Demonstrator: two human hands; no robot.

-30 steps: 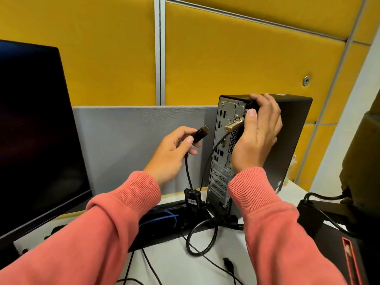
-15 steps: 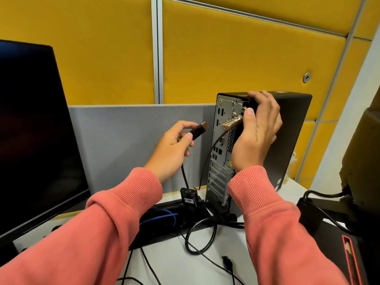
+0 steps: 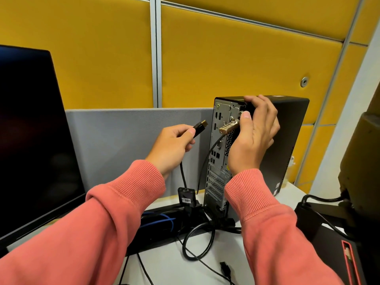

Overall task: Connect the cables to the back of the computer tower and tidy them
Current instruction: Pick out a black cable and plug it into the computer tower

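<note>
The left hand [image 3: 172, 145] pinched a black cable plug [image 3: 199, 127] just short of the computer tower [image 3: 287, 145], at its nine o'clock. The right hand [image 3: 253, 136] curled its fingers [image 3: 265, 112] over the tower's top rear edge. A black cable tray [image 3: 164, 227] on the worktop [image 3: 174, 270], at the tower's seven o'clock, held blue cables [image 3: 166, 220].

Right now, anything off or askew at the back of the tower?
No damage visible. The left hand holds an unplugged cable plug just short of the tower. Black cables lie looped and untidy on the desk.
</note>
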